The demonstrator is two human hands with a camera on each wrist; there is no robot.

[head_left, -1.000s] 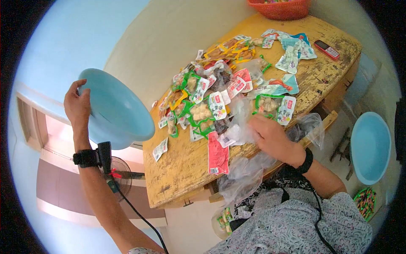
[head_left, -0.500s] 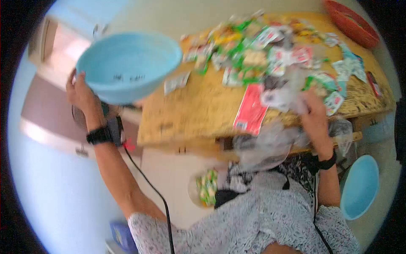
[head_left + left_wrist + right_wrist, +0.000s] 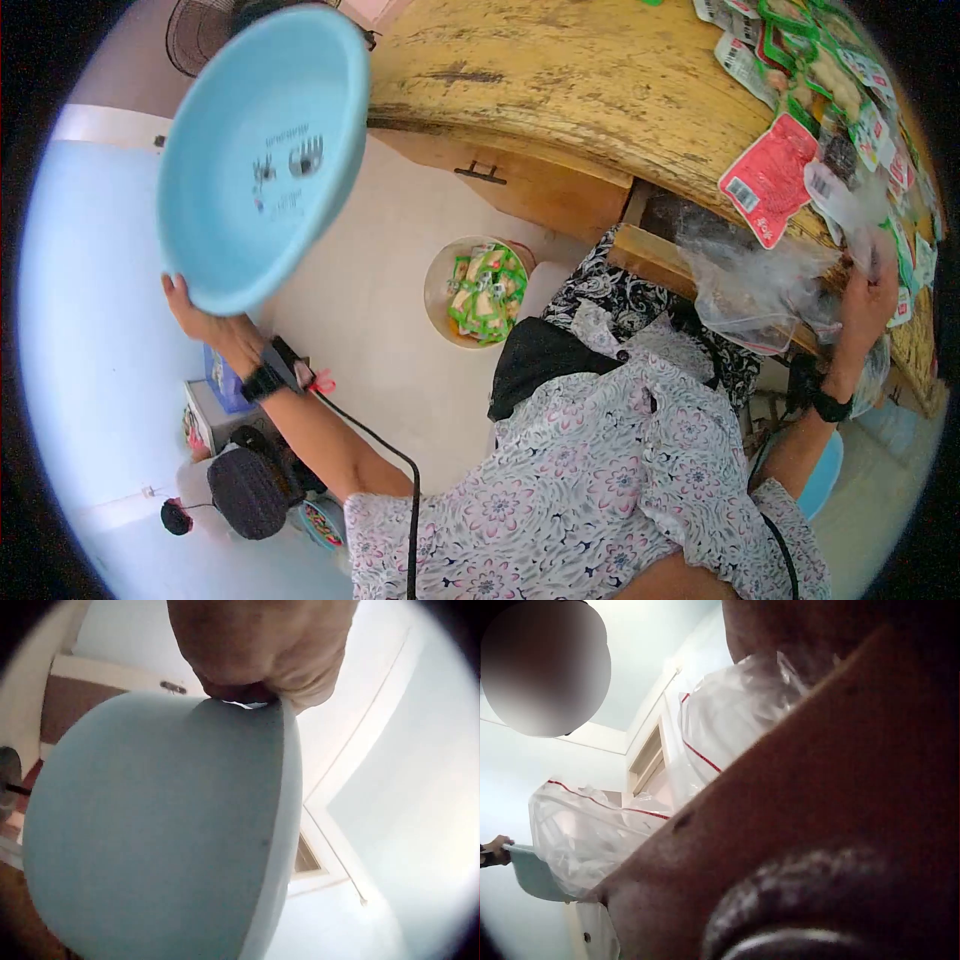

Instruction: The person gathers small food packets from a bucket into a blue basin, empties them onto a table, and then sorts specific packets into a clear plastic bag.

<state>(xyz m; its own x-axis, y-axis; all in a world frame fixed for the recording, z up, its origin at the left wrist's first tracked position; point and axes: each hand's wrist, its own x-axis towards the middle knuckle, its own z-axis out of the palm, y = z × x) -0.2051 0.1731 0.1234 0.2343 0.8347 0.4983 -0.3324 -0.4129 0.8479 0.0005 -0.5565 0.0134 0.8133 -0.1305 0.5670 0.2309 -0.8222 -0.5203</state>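
Observation:
My left hand [image 3: 208, 322] grips the rim of a light blue plastic basin [image 3: 225, 200], raised and tilted so its inside, with small dark printing, faces the head camera. Its smooth blue side [image 3: 150, 825] fills much of the left wrist view. At the table's front edge, my right hand [image 3: 868, 300] holds a crumpled clear plastic bag [image 3: 868, 205] beside a pile of snack packets [image 3: 845, 90]. A red packet [image 3: 770, 180] lies left of that hand. Clear bags with red zip lines [image 3: 731, 712] surround it in the right wrist view.
The worn yellow wooden table [image 3: 520, 75] has an open drawer [image 3: 655, 255] with clear bags [image 3: 745, 290] spilling out. On the floor stands a bucket [image 3: 436, 290] of green-edged packets. Another blue basin [image 3: 822, 480] is behind my right arm. A fan [image 3: 195, 35] stands beyond the raised basin.
The head view has turned left and down, bringing the floor bucket into clearer view. My left hand has tipped the basin so its inside shows. My right hand stays by the packets with the bag.

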